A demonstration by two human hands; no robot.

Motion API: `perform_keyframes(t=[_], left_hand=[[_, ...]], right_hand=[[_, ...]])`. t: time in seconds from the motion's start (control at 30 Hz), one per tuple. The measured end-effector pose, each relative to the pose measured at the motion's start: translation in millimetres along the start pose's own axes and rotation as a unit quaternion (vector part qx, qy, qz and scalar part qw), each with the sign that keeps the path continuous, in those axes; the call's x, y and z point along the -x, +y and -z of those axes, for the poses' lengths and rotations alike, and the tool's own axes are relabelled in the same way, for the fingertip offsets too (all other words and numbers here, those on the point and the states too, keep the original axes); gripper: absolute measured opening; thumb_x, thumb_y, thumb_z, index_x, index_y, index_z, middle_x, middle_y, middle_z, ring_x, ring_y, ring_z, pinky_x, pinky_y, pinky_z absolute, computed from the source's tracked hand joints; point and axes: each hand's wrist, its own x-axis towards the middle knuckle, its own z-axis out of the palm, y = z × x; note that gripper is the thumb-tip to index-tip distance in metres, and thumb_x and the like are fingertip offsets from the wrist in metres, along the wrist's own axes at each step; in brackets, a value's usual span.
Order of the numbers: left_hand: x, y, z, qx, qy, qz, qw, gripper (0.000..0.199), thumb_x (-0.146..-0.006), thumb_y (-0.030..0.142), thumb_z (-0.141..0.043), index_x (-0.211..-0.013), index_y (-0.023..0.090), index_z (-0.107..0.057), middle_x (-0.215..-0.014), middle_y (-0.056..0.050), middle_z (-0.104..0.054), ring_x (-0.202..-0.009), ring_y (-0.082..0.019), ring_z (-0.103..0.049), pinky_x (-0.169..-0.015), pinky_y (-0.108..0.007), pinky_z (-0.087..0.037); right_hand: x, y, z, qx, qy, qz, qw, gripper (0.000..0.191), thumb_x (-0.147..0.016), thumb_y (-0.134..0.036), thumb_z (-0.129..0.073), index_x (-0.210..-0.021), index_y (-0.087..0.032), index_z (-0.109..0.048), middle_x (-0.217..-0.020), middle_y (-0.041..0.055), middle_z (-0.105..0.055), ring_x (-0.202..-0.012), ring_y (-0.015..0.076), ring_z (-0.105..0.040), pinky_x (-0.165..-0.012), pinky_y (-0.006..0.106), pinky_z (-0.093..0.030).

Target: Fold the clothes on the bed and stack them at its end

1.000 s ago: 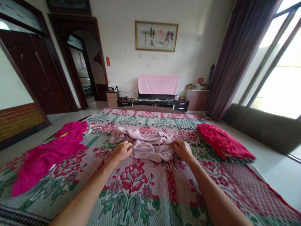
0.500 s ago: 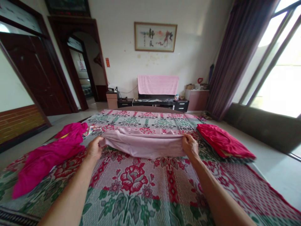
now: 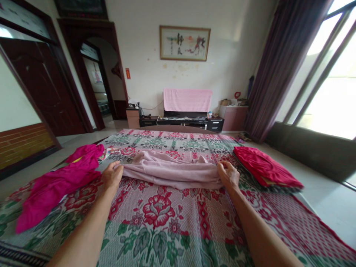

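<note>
A pale pink garment [image 3: 172, 172] lies stretched sideways in a loosely folded band on the flowered bedspread [image 3: 158, 211], its far edge rumpled. My left hand [image 3: 112, 174] pinches its left end between thumb and fingers. At the opposite end, my right hand [image 3: 228, 174] is closed on the cloth, fingers curled and partly hiding the corner. Whether the garment is a shirt or something else I cannot tell.
Left of my arm lies a crumpled magenta garment [image 3: 58, 185]. A folded red garment [image 3: 265, 167] tops a small stack at the right edge. Beyond the bed stand a low black cabinet [image 3: 215, 124] and a pink cloth [image 3: 187, 99] draped over something dark.
The garment has come down flatter and nearer the bedspread, with less tension. My right hand has shifted slightly right and toward me; my left hand has barely moved.
</note>
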Motion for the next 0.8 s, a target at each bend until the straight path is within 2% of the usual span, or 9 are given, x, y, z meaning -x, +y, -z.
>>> perform_keyframes(t=[0.1, 0.17, 0.23, 0.37, 0.47, 0.57, 0.67, 0.73, 0.8], left_hand=[[5.8, 14.1, -2.8, -0.097, 0.073, -0.060, 0.991, 0.042, -0.068, 0.024, -0.052, -0.106, 0.016, -0.067, -0.098, -0.013, -0.069, -0.096, -0.030, -0.061, -0.087, -0.041, -0.046], [11.7, 30.6, -5.9, -0.100, 0.076, -0.150, 0.981, 0.039, -0.071, 0.022, -0.050, -0.106, 0.016, -0.067, -0.106, -0.013, -0.068, -0.099, -0.027, -0.061, -0.090, -0.037, -0.045], [18.4, 48.7, -9.3, -0.075, 0.008, -0.198, 0.977, 0.032, -0.075, 0.025, -0.048, -0.099, 0.018, -0.070, -0.096, -0.009, -0.071, -0.088, -0.022, -0.063, -0.083, -0.031, -0.046], [35.5, 77.2, -17.6, -0.025, -0.216, -0.230, 0.948, 0.027, -0.078, 0.035, -0.051, -0.086, 0.020, -0.072, -0.065, 0.000, -0.066, -0.061, -0.016, -0.059, -0.060, -0.025, -0.044], [52.5, 88.8, -26.1, -0.001, -0.284, -0.268, 0.921, 0.023, -0.078, 0.032, -0.053, -0.081, 0.020, -0.072, -0.065, -0.001, -0.067, -0.059, -0.015, -0.058, -0.059, -0.026, -0.043], [69.3, 95.8, -34.3, -0.017, -0.305, -0.341, 0.889, 0.017, -0.079, 0.025, -0.056, -0.080, 0.021, -0.073, -0.074, -0.003, -0.070, -0.068, -0.016, -0.061, -0.067, -0.028, -0.046], [80.0, 100.7, -39.1, -0.052, -0.305, -0.421, 0.852, 0.015, -0.080, 0.027, -0.060, -0.084, 0.022, -0.073, -0.084, -0.006, -0.070, -0.084, -0.019, -0.061, -0.078, -0.032, -0.047], [82.6, 102.3, -40.5, -0.066, -0.304, -0.458, 0.833, 0.017, -0.079, 0.033, -0.064, -0.088, 0.021, -0.074, -0.090, -0.007, -0.069, -0.090, -0.021, -0.060, -0.082, -0.034, -0.047], [83.2, 101.3, -41.6, -0.076, -0.301, -0.480, 0.820, 0.020, -0.078, 0.034, -0.067, -0.092, 0.021, -0.074, -0.096, -0.008, -0.067, -0.092, -0.022, -0.060, -0.085, -0.036, -0.048]], right_hand=[[1.6, -9.3, 4.6, -0.025, 0.041, 0.091, 0.995, 0.033, -0.076, -0.038, -0.044, -0.086, -0.018, -0.068, -0.084, 0.0090, -0.069, -0.077, 0.0205, -0.060, -0.077, 0.031, -0.044], [3.9, -20.2, 8.6, -0.036, 0.051, 0.167, 0.984, 0.029, -0.078, -0.037, -0.043, -0.079, -0.018, -0.065, -0.080, 0.0072, -0.066, -0.073, 0.0177, -0.057, -0.074, 0.028, -0.043], [8.0, -34.1, 12.3, -0.034, 0.004, 0.229, 0.973, 0.030, -0.082, -0.037, -0.042, -0.065, -0.018, -0.058, -0.064, 0.0021, -0.057, -0.061, 0.0132, -0.049, -0.063, 0.024, -0.039], [21.4, -61.5, 14.6, -0.009, -0.208, 0.306, 0.929, 0.042, -0.085, -0.038, -0.043, -0.047, -0.019, -0.038, -0.048, -0.0047, -0.029, -0.048, 0.0074, -0.028, -0.048, 0.023, -0.021], [31.7, -72.5, 11.7, 0.024, -0.339, 0.317, 0.885, 0.040, -0.080, -0.034, -0.047, -0.044, -0.018, -0.037, -0.046, -0.0054, -0.026, -0.045, 0.0067, -0.025, -0.045, 0.023, -0.016], [36.9, -74.8, 9.5, 0.043, -0.394, 0.311, 0.864, 0.034, -0.076, -0.029, -0.049, -0.044, -0.019, -0.046, -0.043, -0.0055, -0.032, -0.044, 0.0074, -0.030, -0.044, 0.022, -0.018], [35.9, -73.2, 9.1, 0.072, -0.378, 0.308, 0.870, 0.020, -0.071, -0.024, -0.055, -0.052, -0.022, -0.060, -0.048, -0.0049, -0.049, -0.050, 0.0094, -0.045, -0.051, 0.020, -0.032], [33.2, -69.9, 7.4, 0.100, -0.352, 0.316, 0.875, 0.010, -0.070, -0.024, -0.059, -0.068, -0.025, -0.069, -0.064, -0.0031, -0.064, -0.064, 0.0130, -0.057, -0.064, 0.022, -0.042], [30.5, -63.9, 3.3, 0.120, -0.330, 0.337, 0.874, 0.022, -0.072, -0.026, -0.060, -0.090, -0.027, -0.071, -0.090, 0.0003, -0.072, -0.085, 0.0180, -0.063, -0.081, 0.028, -0.045]])
